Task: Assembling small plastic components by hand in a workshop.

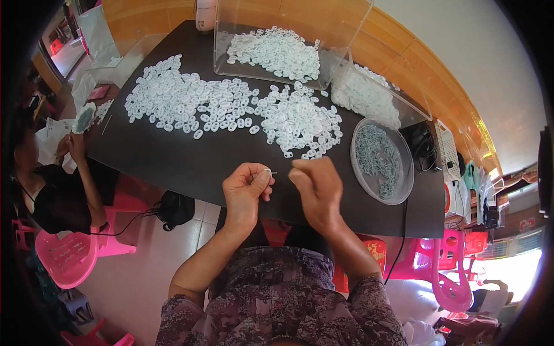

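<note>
Above the near edge of the dark table, my left hand (243, 190) pinches a small white plastic piece (267, 171) between thumb and fingertips. A thin metallic pin or screw seems to stick out of it toward the right. My right hand (318, 190) is a short way to the right, fingers curled in and slightly blurred; anything in them is hidden. Just beyond both hands lies a heap of white oval pieces with two holes (300, 121). Another heap of the same ovals (173, 98) spreads over the far left of the table.
A transparent bin (222, 63) of white pieces stands at the back, with a second transparent box (415, 109) beside it. On the right, a round tray (404, 193) holds small grey-green metal parts. A black cable (426, 151) lies behind it. Another person (63, 184) sits at left.
</note>
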Available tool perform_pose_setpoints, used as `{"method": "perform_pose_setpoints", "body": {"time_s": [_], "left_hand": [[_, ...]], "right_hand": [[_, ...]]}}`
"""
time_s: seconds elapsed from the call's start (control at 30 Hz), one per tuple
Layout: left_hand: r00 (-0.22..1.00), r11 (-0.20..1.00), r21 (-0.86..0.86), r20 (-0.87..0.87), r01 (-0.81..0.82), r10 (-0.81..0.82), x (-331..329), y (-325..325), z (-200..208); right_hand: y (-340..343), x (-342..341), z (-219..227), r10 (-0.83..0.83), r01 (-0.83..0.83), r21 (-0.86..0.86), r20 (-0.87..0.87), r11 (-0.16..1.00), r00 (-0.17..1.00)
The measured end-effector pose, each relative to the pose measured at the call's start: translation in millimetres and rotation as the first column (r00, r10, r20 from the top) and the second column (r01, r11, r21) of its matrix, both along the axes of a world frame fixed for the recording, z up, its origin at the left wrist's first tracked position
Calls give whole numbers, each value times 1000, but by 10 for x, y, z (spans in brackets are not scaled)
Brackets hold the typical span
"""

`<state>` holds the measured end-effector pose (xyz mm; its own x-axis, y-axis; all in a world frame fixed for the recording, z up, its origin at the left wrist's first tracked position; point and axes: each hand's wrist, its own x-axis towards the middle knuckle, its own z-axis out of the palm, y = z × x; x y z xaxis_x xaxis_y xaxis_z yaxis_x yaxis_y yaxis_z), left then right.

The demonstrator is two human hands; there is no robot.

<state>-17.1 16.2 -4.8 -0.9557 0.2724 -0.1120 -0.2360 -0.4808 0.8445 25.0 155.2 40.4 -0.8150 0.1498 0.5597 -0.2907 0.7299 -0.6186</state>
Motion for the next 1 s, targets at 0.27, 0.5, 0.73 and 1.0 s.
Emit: {"method": "perform_pose_setpoints", "body": {"time_s": [0.27, 0.5, 0.73, 1.0], "left_hand": [[1000, 999, 39, 3, -7, 6, -124, 87, 28], [1000, 999, 38, 9, -12, 12, -130, 86, 2], [1000, 998, 58, 15, 3, -3, -107, 29, -14], [1000, 998, 50, -14, 28, -27, -123, 40, -1]], "right_hand": [[-567, 437, 930, 751, -833, -299, -364, 466, 551], [-589, 399, 857, 796, -893, -180, -404, 413, 450], [310, 462, 597, 394, -402, 136, 77, 906, 916], [787, 161, -255, -146, 64, 538, 111, 840, 983]]}}
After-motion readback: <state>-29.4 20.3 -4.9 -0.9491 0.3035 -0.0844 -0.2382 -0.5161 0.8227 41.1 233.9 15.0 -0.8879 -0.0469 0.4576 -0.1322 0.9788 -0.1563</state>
